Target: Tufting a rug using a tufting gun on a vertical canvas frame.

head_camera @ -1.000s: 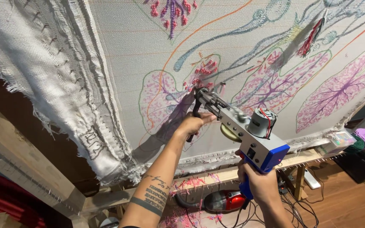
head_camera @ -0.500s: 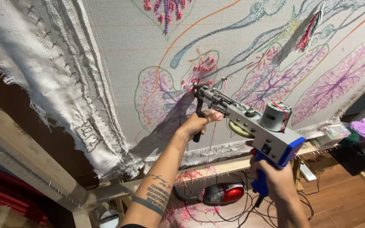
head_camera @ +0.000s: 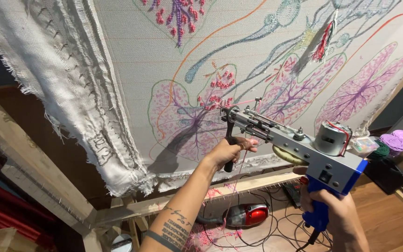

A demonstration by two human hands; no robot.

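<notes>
Tufting gun up at the cloth, pink leaf partway filled

Right hand [head_camera: 336, 212] wrapped around the blue grip, left hand [head_camera: 229, 151] closed on the front handle of the tufting gun [head_camera: 295, 144], needle just at the stretched backing cloth [head_camera: 131, 60]. Pink leaf [head_camera: 183, 121] looks patchy; purple ones farther right seem fuller, with plenty of bare cloth left.

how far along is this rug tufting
Done: outlines and several purple and pink leaf fills on the stretched cloth. In hand: both hands hold the tufting gun, left hand on the front handle, right hand on the blue grip, at the pink leaf. Left: large bare areas.
</notes>
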